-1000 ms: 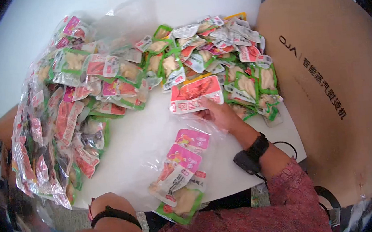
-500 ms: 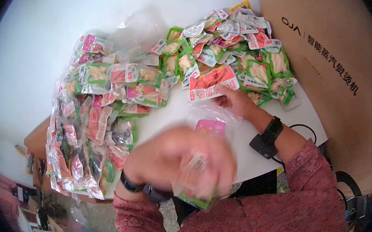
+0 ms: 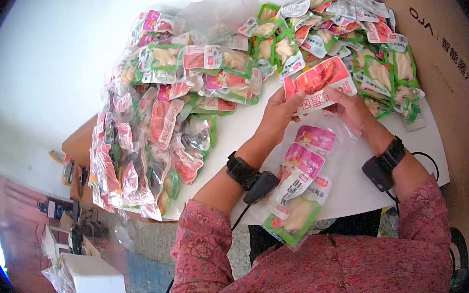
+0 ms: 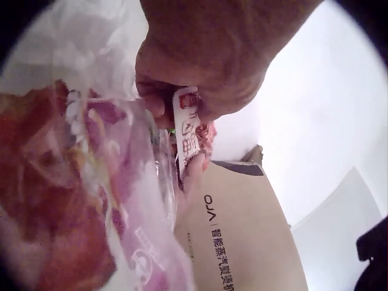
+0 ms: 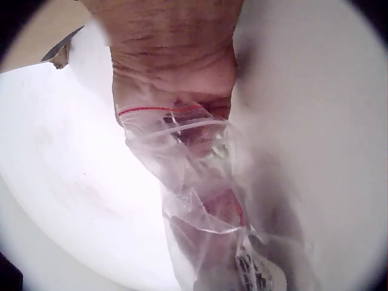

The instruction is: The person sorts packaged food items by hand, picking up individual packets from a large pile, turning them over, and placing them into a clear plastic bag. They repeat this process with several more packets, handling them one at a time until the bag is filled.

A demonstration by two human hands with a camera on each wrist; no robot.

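**Both hands now on the red packet**

At the front edge of the table (image 3: 352,197) lies the clear bag (image 3: 300,188). My left hand (image 3: 277,117) has joined my right hand (image 3: 353,111). Both pinch the red packet (image 3: 319,84) mid-table, before the far-edge snack piles (image 3: 371,37).

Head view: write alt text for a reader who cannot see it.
A person's left hand and right hand hold a red snack packet over a white table. A clear bag of packets lies between the wrists, with heaps of packets beyond.

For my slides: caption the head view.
Left hand and right hand hold a red-and-white snack packet beside a clear plastic bag on a white table.
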